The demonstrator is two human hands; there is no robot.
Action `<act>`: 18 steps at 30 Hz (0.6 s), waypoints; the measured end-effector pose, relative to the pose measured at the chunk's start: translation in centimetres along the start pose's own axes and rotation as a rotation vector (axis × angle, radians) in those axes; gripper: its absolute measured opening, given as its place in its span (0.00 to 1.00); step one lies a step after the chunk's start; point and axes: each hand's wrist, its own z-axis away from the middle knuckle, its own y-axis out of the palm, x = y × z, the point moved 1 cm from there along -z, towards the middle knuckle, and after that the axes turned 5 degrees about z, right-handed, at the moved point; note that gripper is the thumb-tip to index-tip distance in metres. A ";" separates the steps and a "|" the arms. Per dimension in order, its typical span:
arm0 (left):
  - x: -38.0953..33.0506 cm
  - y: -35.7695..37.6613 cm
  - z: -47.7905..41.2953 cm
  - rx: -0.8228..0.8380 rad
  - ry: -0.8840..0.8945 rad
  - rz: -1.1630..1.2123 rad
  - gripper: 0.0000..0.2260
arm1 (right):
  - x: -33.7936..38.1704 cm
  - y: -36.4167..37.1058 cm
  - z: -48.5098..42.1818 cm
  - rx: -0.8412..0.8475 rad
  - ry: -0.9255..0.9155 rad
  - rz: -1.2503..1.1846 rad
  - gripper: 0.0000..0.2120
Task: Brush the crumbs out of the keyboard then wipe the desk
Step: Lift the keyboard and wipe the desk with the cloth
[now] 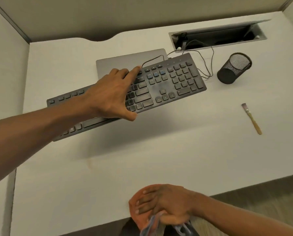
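Observation:
A black keyboard (167,82) lies slanted over the white desk (176,147), with a wide shadow under it and a dusty patch among its keys. My left hand (111,94) grips it across the middle, thumb at the front edge and fingers reaching to the back edge. At the desk's near edge my right hand (169,206) holds an orange cloth (135,212) with a bluish part hanging below the thumb. A small wooden-handled brush (252,119) lies loose on the desk at the right, apart from both hands.
A closed grey laptop (118,63) lies behind the keyboard. A black mesh pen cup (233,68) lies on its side at the right. The keyboard's cable (208,65) runs into an open cable tray (217,37) at the back. Partition walls enclose the desk.

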 end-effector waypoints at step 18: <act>-2.6 1.9 -0.6 0.024 -0.048 0.000 0.64 | -2.2 3.0 28.7 -0.265 0.676 -0.084 0.17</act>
